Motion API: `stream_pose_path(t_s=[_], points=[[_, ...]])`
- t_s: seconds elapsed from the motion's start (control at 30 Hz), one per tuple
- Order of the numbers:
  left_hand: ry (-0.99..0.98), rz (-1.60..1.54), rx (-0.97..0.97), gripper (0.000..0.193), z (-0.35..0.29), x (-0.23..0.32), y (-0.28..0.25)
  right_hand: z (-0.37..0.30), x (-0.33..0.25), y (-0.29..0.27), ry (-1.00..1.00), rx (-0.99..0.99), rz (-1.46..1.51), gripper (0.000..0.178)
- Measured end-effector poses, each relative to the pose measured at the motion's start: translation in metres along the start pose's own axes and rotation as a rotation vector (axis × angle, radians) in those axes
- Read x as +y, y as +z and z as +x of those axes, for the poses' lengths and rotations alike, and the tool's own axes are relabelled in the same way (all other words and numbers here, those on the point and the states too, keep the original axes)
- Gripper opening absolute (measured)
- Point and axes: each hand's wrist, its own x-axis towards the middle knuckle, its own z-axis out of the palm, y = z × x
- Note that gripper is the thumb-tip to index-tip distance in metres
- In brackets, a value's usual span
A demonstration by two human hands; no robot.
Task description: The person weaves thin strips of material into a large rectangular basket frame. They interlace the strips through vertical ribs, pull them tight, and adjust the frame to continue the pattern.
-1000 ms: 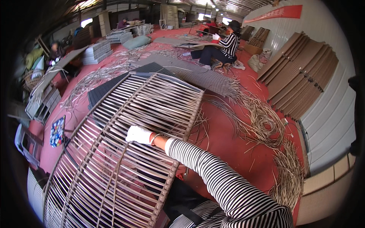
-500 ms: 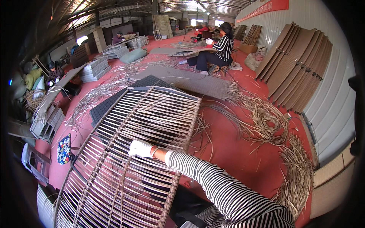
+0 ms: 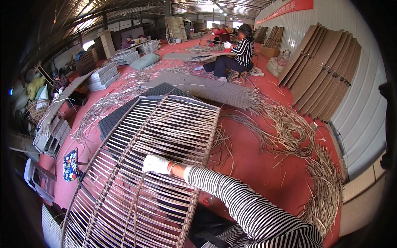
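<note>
My right hand, in a white glove, is closed over the slats of a large woven frame. This curved panel has many pale brown strips running across long wrapped ribs. A thin brown strand trails from the glove down across the slats, and the fingers are closed on it. The striped sleeve of my right arm reaches over the panel's right edge. My left hand does not show. Under the far end of the frame lies a dark woven panel.
Loose strips and a coiled bundle lie on the red floor at right. Brown panels lean on the wall. A person sits ahead beside a flat woven sheet. A patterned stool stands at left.
My right hand and the woven frame have shifted slightly to the right. The hand stays closed on the strand.
</note>
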Motion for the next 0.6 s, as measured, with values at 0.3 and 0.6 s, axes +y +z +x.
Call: stream_pose_path(t_s=[0.3,0.6], points=[[-0.036,-0.073,0.030,0.032,-0.002,0.013,-0.018,0.001,-0.001,0.000,0.030,-0.016,-0.056,0.029],[-0.190,-0.226,0.189,0.034,-0.053,-0.012,-0.034,-0.007,-0.032,-0.015,-0.500,-0.114,-0.955,0.023]])
